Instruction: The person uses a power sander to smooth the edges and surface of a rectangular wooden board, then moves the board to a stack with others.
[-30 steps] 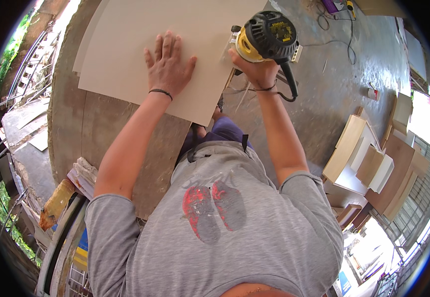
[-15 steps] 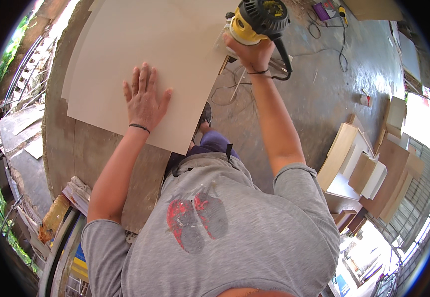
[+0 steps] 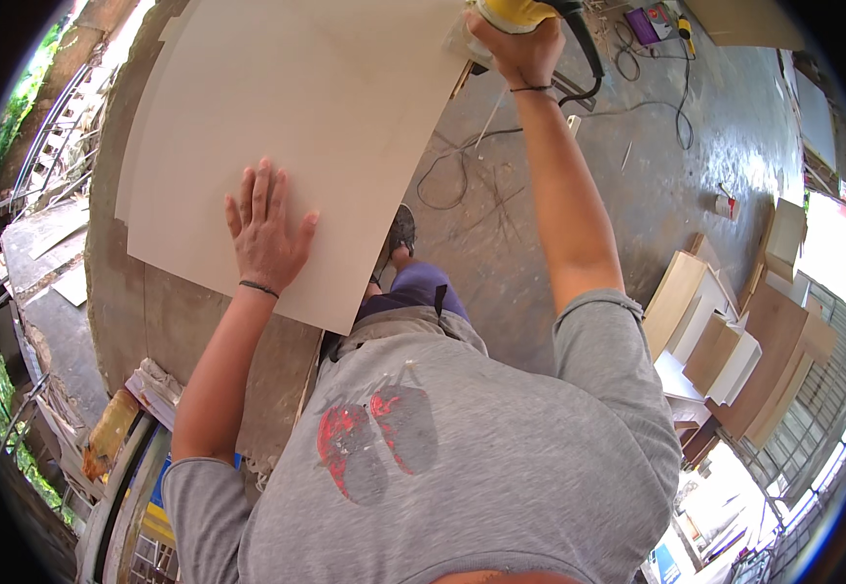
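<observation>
A large pale board (image 3: 345, 127) lies flat on a brown worktable (image 3: 184, 307). My left hand (image 3: 269, 229) rests flat on the board near its close end, fingers spread. At the far right edge of the board, my right hand (image 3: 520, 47) grips a yellow and black trim router (image 3: 515, 14). The top of the router runs out of the picture, and its bit is hidden. A black power cord (image 3: 587, 49) comes off the router and hangs past my right wrist.
Cords (image 3: 462, 175) loop over the grey floor beside the table. A purple box (image 3: 650, 24) lies at the far right, and a small white and red can (image 3: 726, 206) stands nearer. Wooden cabinet parts (image 3: 700, 321) are stacked at right. Scrap wood (image 3: 155, 389) sits at the lower left.
My right hand has moved the router farther away along the board's right edge, partly out of view. My left hand stays flat on the board, now appearing slightly lower in the picture.
</observation>
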